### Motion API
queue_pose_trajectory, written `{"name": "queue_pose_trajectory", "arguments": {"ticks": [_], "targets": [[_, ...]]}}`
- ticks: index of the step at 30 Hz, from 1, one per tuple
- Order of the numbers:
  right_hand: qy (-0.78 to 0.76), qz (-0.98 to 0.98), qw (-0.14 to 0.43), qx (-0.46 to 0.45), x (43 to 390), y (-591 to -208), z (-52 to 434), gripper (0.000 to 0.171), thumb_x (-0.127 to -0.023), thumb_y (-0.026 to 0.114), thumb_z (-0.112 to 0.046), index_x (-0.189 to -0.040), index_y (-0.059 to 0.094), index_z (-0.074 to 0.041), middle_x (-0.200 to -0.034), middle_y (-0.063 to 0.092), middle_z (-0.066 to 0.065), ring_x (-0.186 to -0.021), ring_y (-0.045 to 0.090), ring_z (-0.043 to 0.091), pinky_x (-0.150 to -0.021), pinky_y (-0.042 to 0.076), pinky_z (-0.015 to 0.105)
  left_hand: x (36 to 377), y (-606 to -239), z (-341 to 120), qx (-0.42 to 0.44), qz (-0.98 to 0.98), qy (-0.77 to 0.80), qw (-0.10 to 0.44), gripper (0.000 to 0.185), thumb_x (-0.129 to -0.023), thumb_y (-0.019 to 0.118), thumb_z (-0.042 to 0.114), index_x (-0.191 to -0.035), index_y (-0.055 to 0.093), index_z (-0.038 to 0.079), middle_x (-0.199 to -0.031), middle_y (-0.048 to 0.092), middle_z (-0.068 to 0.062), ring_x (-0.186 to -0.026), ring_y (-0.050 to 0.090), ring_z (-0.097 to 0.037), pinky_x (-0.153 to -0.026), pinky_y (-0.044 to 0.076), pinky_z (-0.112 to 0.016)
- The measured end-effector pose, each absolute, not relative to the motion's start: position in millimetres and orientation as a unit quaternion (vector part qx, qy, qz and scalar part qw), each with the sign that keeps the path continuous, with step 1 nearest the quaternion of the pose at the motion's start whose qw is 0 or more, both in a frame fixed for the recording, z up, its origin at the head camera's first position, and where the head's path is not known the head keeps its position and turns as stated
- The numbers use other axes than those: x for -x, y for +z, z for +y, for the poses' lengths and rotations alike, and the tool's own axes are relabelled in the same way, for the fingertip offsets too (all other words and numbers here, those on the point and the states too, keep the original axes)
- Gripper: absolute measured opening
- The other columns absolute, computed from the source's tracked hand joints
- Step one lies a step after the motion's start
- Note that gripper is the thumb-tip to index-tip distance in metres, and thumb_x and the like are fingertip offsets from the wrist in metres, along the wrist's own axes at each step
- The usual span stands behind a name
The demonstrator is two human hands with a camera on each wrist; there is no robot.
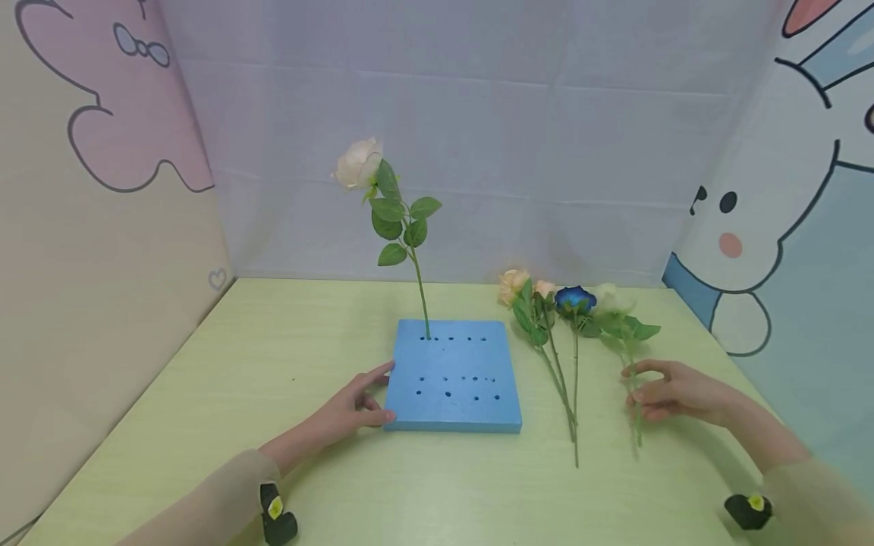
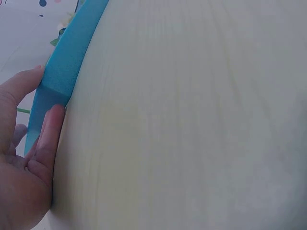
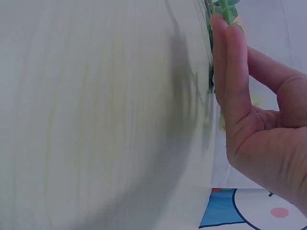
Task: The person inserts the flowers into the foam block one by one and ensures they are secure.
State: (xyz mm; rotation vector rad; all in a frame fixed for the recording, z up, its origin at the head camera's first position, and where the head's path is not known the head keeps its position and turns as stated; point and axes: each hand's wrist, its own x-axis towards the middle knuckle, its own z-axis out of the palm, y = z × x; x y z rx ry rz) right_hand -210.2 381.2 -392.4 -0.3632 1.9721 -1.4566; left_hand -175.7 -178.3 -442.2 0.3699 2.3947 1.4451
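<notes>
- Head view, nearest: two sleeved forearms come in from the bottom edge, each wearing a dark wrist camera.
- The left hand (image 1: pixel 351 406) lies on the pale green table (image 1: pixel 205 425) at the near left corner of the blue foam block (image 1: pixel 452 375); thumb and fingers are stretched out fairly straight and press on the block's edge without curling round it. The left wrist view shows the same: a thumb (image 2: pixel 21 84) on the block's side and a finger (image 2: pixel 48 134) along its lower edge.
- The right hand (image 1: pixel 672 390) is over the stem of the white rose (image 1: pixel 613 299), the rightmost of the loose flowers, lying flat on the table; the fingers bend loosely about the stem, and whether they truly pinch it cannot be told.
- Just left of it lie a blue rose (image 1: pixel 576 299) and two peach roses (image 1: pixel 514 284), stems pointing toward the person and lying close together.
- The foam block has rows of small holes in its top.
- At the block's far left corner a cream rose (image 1: pixel 358 163) stands upright in a hole.
- Farthest: a pale cloth backdrop (image 1: pixel 478 152) with cartoon panels on both sides.
</notes>
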Motion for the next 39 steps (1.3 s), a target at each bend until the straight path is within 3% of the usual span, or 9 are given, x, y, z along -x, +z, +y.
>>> {"name": "queue_pose_trajectory", "arguments": {"ticks": [4, 9, 21, 33, 39], "targets": [[-0.566, 0.762, 0.295, 0.109, 210.2, -389.2, 382.6, 0.033, -0.100, 0.052, -0.004, -0.126, 0.035, 0.006, -0.103, 0.075, 0.004, -0.081, 0.071, 0.010, -0.075, 0.059, 0.030, 176.0, -442.2, -178.2, -0.129, 0.838, 0.505, 0.158, 0.086, -0.087, 0.076, 0.029, -0.157, 0.027, 0.024, -0.152, 0.039, -0.016, -0.092, 0.059, -0.017, -0.074, 0.048, -0.023], [-0.561, 0.785, 0.250, 0.082, 210.8, -382.7, 379.3, 0.026, -0.098, 0.057, -0.005, -0.116, 0.038, -0.003, -0.100, 0.076, 0.001, -0.083, 0.073, 0.011, -0.076, 0.060, 0.030, 175.9, -441.6, -178.3, -0.131, 0.838, 0.506, 0.158, 0.085, -0.087, 0.076, 0.029, -0.157, 0.027, 0.024, -0.152, 0.039, -0.017, -0.092, 0.060, -0.017, -0.074, 0.048, -0.022], [-0.525, 0.832, 0.169, 0.065, 215.9, -360.7, 349.6, 0.026, -0.096, 0.062, -0.010, -0.113, 0.046, 0.002, -0.100, 0.077, 0.004, -0.083, 0.075, 0.015, -0.073, 0.060, 0.034, 175.7, -441.1, -177.7, -0.129, 0.842, 0.501, 0.156, 0.085, -0.088, 0.075, 0.029, -0.157, 0.027, 0.025, -0.151, 0.040, -0.016, -0.092, 0.060, -0.015, -0.075, 0.047, -0.023], [-0.518, 0.846, 0.076, 0.100, 222.9, -341.3, 301.7, 0.034, -0.095, 0.066, -0.015, -0.117, 0.050, 0.004, -0.086, 0.073, -0.016, -0.080, 0.075, 0.012, -0.070, 0.061, 0.037, 175.8, -440.9, -177.9, -0.128, 0.843, 0.499, 0.156, 0.085, -0.088, 0.075, 0.029, -0.157, 0.026, 0.025, -0.152, 0.040, -0.016, -0.093, 0.059, -0.017, -0.075, 0.047, -0.023], [-0.486, 0.866, 0.044, 0.106, 230.8, -335.1, 278.1, 0.040, -0.095, 0.067, -0.020, -0.121, 0.051, 0.005, -0.094, 0.076, 0.004, -0.079, 0.075, 0.013, -0.069, 0.060, 0.034, 175.2, -441.5, -178.5, -0.130, 0.844, 0.497, 0.157, 0.085, -0.088, 0.075, 0.029, -0.157, 0.026, 0.025, -0.152, 0.040, -0.016, -0.093, 0.059, -0.017, -0.074, 0.047, -0.023]]}}
